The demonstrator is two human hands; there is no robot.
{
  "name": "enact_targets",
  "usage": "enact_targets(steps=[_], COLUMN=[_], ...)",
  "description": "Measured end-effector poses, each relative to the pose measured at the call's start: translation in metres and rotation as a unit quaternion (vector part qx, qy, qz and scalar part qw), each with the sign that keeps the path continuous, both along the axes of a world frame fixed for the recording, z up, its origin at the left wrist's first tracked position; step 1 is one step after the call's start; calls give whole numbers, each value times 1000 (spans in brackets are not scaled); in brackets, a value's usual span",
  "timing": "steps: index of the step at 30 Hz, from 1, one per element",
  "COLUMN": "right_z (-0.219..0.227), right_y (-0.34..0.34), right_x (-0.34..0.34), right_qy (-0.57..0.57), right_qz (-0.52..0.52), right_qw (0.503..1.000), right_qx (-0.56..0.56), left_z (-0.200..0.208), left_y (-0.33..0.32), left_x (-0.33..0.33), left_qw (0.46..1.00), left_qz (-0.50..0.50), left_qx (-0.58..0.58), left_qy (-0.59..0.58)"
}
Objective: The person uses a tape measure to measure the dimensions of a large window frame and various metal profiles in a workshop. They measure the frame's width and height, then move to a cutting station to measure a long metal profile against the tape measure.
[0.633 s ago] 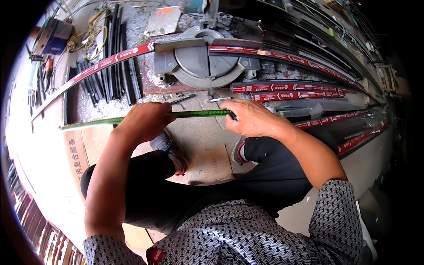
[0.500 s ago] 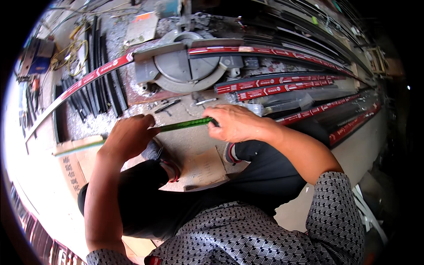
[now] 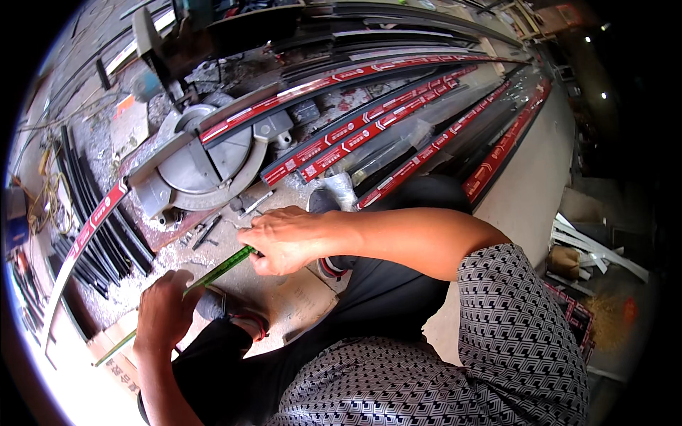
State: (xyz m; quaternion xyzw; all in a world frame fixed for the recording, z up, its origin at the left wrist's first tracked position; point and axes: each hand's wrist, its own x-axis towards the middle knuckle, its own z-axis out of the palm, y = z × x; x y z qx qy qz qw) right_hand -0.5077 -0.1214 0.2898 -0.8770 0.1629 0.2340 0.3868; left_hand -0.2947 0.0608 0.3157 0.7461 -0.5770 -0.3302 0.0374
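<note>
A thin green ruler-like strip [image 3: 222, 270] runs slantwise across my lap, over the dusty floor. My left hand [image 3: 165, 310] grips it near its lower end. My right hand [image 3: 285, 240] pinches its upper end, fingers closed on the tip. Just beyond my right hand stands a grey mitre saw [image 3: 201, 157] with a round base. A long red-and-black profile strip [image 3: 298, 91] lies across the saw's table. I sit low, with dark trousers and a red-trimmed shoe [image 3: 245, 323] below the green strip.
Several red-wrapped long profiles [image 3: 426, 106] lie in rows to the right of the saw. Black bars [image 3: 92, 213] are stacked on the left, beside a tangle of yellow cord [image 3: 50, 192]. Cardboard [image 3: 302, 302] lies under my feet. White offcuts [image 3: 597, 245] sit at far right.
The view has swung right and tilted, so the saw and profiles now slant across the frame. Both hands still hold the green strip, now angled down to the left.
</note>
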Motion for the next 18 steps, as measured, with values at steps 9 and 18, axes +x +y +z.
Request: enact_targets(steps=[9, 18], right_z=[1, -7], right_y=[-2, 0], right_x=[-3, -11], right_qy=[-14, -31], right_qz=[2, 2], right_qw=[1000, 1000], right_qx=[2, -2], left_z=[0, 0], left_y=[-6, -6], left_x=[-4, -8], left_qw=[1000, 999], left_qz=[-23, -21], left_qx=[4, 25], left_qy=[-12, -14])
